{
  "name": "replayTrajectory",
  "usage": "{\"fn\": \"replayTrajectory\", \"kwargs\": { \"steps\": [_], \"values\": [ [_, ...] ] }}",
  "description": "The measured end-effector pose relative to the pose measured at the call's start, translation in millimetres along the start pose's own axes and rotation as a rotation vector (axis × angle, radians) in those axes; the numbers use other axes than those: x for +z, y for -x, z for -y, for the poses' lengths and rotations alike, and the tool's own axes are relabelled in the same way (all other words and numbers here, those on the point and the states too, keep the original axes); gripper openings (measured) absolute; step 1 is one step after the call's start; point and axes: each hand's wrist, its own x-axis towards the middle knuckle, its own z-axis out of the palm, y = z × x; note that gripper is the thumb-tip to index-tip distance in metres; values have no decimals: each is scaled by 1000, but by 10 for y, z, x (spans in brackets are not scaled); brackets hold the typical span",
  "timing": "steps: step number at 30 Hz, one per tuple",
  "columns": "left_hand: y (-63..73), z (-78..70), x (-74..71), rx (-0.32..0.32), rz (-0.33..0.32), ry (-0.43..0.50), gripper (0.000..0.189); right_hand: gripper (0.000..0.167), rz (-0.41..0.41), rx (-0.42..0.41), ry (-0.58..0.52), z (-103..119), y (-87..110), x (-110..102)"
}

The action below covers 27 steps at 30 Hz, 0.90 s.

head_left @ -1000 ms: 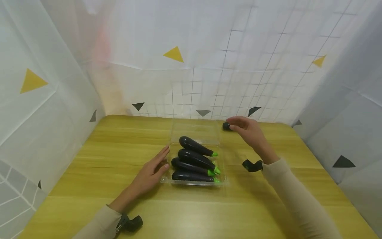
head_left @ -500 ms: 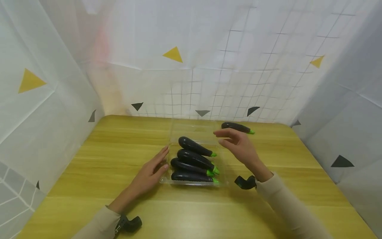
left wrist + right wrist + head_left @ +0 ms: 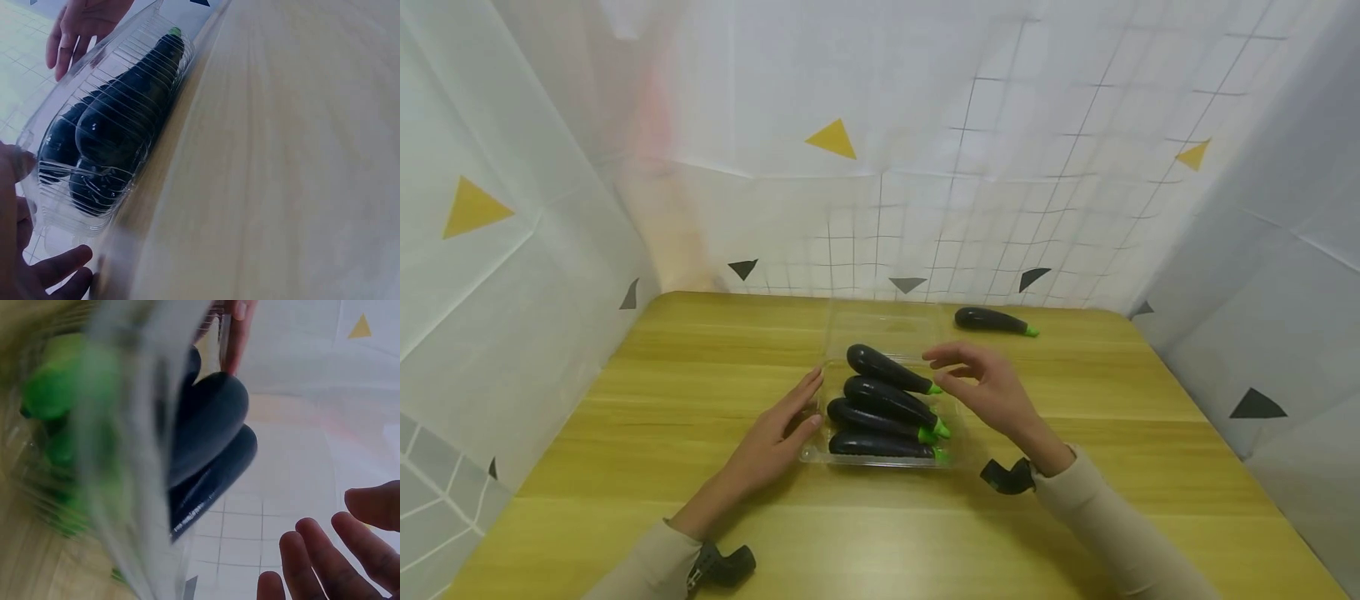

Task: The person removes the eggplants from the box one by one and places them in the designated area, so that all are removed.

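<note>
A clear plastic clamshell box lies with its lid folded back, and several dark eggplants with green stems lie side by side in it. My left hand touches the box's left wall; in the left wrist view its thumb lies at the rim and its fingers are loosely spread. My right hand hovers by the box's right edge, close to the stem of the rearmost eggplant. Nothing is between its fingers in the right wrist view. Another eggplant lies outside, behind the box to the right.
Everything stands on a wood-grain table. White sheeting with grid lines and triangles closes off the back and both sides. A black wrist device sits at the left cuff, and another at the right cuff.
My right hand has left the eggplant at the back right and moved toward me and left, to the box's right side. That eggplant stays where it was. My left hand has not moved.
</note>
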Motion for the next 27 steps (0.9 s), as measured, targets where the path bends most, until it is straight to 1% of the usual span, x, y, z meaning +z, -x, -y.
{"fn": "replayTrajectory", "kwargs": {
  "steps": [10,15,19,27],
  "values": [
    [6,23,10,10,-3,-5,59,30,79,-25,18,-77,4,209],
    [10,27,13,14,-3,-11,59,32,121,-37,61,-117,28,299],
    [11,31,18,16,-2,-11,59,34,146,-43,99,-152,39,348],
    [8,50,19,14,-4,-6,58,40,173,-20,149,-187,40,393]
  ]
}}
